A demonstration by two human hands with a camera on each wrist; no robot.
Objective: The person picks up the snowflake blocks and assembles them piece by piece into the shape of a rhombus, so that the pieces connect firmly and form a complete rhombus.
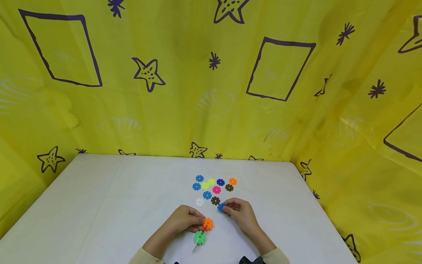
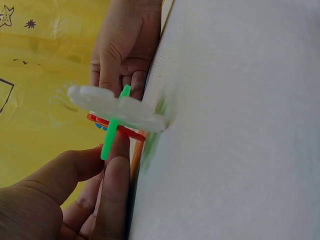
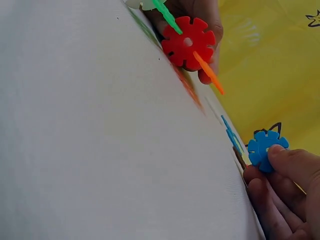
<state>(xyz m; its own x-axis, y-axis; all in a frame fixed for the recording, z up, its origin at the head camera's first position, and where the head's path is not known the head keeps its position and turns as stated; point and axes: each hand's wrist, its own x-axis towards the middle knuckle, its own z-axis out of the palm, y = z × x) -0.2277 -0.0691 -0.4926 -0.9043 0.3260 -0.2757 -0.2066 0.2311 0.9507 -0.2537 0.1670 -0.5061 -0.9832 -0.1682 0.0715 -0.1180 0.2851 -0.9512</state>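
Note:
My left hand [image 1: 186,219] grips a small chain of slotted snowflake discs on the white table [image 1: 99,205]: an orange disc [image 1: 208,223], a red one [image 3: 188,43], a green disc [image 1: 199,237] and a whitish one [image 2: 117,107]. My right hand [image 1: 239,212] pinches a single blue disc [image 1: 221,207] between thumb and fingers, just right of the chain. In the right wrist view the blue disc [image 3: 265,148] stands on edge at the fingertips [image 3: 287,162]. Loose discs [image 1: 214,187] of several colours lie just beyond both hands.
A yellow curtain [image 1: 211,80] with purple stars and squares hangs behind and to the right of the table. The table's far edge [image 1: 184,157] meets the curtain. The left half of the table holds no discs.

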